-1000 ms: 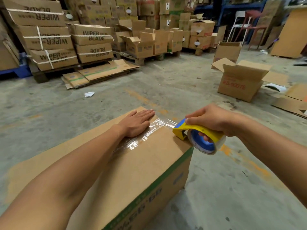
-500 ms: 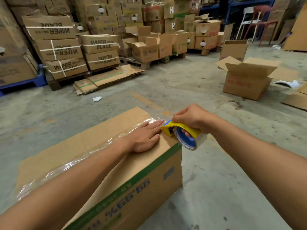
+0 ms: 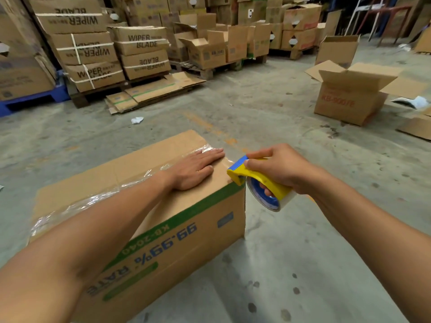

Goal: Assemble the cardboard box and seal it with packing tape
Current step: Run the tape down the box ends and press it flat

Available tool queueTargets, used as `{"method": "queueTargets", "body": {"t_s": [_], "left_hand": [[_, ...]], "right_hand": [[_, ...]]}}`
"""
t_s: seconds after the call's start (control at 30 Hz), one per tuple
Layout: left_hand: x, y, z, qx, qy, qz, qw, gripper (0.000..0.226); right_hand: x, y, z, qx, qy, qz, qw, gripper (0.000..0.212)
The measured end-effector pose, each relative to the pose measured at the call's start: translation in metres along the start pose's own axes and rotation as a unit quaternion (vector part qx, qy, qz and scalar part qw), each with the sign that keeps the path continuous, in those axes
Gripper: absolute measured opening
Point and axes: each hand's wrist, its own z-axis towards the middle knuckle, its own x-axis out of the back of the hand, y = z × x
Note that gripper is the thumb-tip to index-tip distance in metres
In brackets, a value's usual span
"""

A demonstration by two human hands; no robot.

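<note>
A closed cardboard box [image 3: 177,234] with green stripe and blue "99.99%" print stands on the concrete floor in front of me. A strip of clear packing tape [image 3: 98,199] runs along its top seam. My left hand [image 3: 196,167] lies flat on the tape near the box's far right corner, fingers straight. My right hand [image 3: 279,169] grips a yellow and blue tape dispenser [image 3: 258,183] just off that corner, at the box's top edge, with the roll hanging beside the box's end face.
An open box [image 3: 349,101] with red print stands at the right. Flattened cartons [image 3: 151,92] lie by pallets stacked with "WIPER BLADE" boxes [image 3: 93,50] at the back left. More open boxes [image 3: 210,52] sit on a pallet behind. Paper scrap [image 3: 137,120] lies on the floor.
The dispenser has come in from beyond the corner to the box's top edge. My left hand slid along the tape toward that corner. The view has shifted left.
</note>
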Motion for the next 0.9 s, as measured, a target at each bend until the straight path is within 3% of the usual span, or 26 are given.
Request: {"method": "queueTargets", "body": {"t_s": [0.17, 0.4, 0.5, 0.57, 0.6, 0.7, 0.8, 0.9], "left_hand": [[0.004, 0.002, 0.002, -0.001, 0.0, 0.013, 1.0, 0.058], [0.004, 0.011, 0.001, -0.004, -0.032, 0.052, 0.998, 0.057], [0.006, 0.01, 0.003, 0.003, -0.038, 0.056, 0.998, 0.06], [0.008, 0.007, 0.002, 0.039, -0.036, 0.046, 0.998, 0.061], [0.008, 0.006, 0.002, 0.061, -0.03, 0.04, 0.997, 0.062], [0.009, 0.017, 0.004, 0.11, -0.01, 0.035, 0.993, 0.076], [0.006, 0.044, 0.013, 0.155, 0.018, 0.032, 0.987, 0.096], [-0.004, 0.067, 0.017, 0.175, 0.045, 0.056, 0.982, 0.092]], "right_hand": [[0.018, 0.023, -0.016, -0.031, 0.0, 0.069, 0.997, 0.036], [-0.003, 0.042, -0.013, -0.019, 0.041, 0.073, 0.996, 0.034], [-0.01, 0.062, -0.006, -0.023, 0.021, -0.084, 0.996, 0.022], [-0.024, 0.097, -0.012, -0.09, -0.039, -0.264, 0.959, 0.034], [-0.033, 0.119, -0.018, -0.131, -0.067, -0.297, 0.943, 0.042], [-0.042, 0.16, -0.021, -0.184, -0.111, -0.26, 0.942, 0.04], [-0.031, 0.146, -0.004, -0.162, -0.069, -0.193, 0.965, 0.031], [-0.026, 0.126, 0.011, -0.137, -0.048, -0.131, 0.981, 0.027]]}}
